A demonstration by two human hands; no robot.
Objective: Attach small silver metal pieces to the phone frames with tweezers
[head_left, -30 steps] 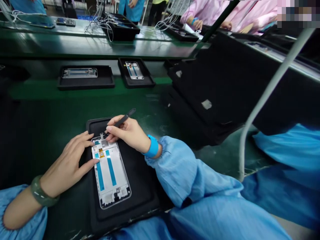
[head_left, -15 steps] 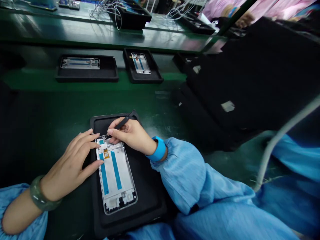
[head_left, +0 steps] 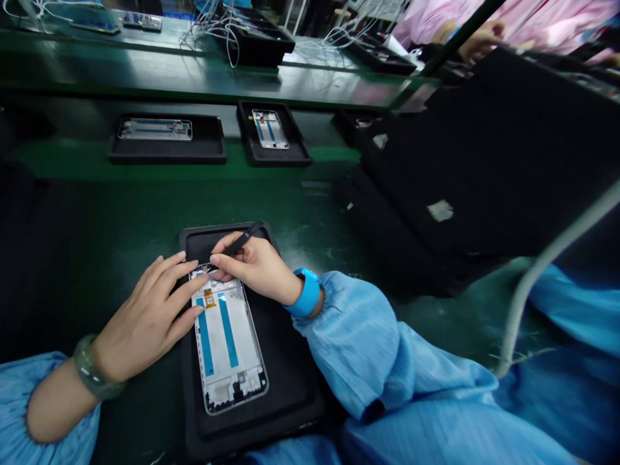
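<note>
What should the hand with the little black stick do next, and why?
I think the right hand should gently press the thin black pointed tool along the top edge of the silver phone frame, because its tip is right there. The left hand lies spread on the frame, steadying it on the black rubber tray.

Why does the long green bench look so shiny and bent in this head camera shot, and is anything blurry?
In the head view, a pale glare runs along the green workbench, whose edge looks bowed, as through a wide lens. The pale cable at right looks soft, while the phone frame and black pointed tool stay fairly sharp.
</note>
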